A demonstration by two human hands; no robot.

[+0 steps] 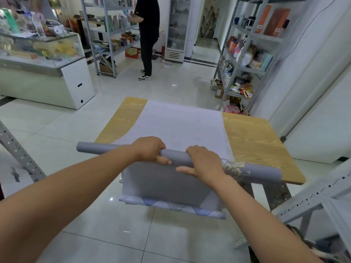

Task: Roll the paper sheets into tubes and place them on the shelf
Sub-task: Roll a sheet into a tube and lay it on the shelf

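Where the paper meets the near edge of the table, both hands are clamped on one grey paper tube point(176, 158).

Left hand point(150, 149): fingers curled over the top, thumb tucked under on the near side. Right hand point(203, 162): same grip, just beside the left, thumb stretched along the tube's underside.

Tube lies crosswise, its ends sticking out past both hands; gold scroll pattern point(234, 168) on its right part. Beyond it, the unrolled white sheet point(180, 126) lies flat down the middle of the wood-grain table point(252, 137).

Below the tube a grey flap point(163, 183) hangs off the table edge, ending in a smaller curl point(176, 206) with thin blue diagonal lines. It seems to be part of the same sheet, though the hands cover the join.

Further out: person in black point(148, 31) at a metal rack point(110, 35), back-left; glass display counter point(38, 48) left; glass-door cooler point(175, 29) at the back; stocked shelving point(247, 54) right. Package labels too blurred to read.
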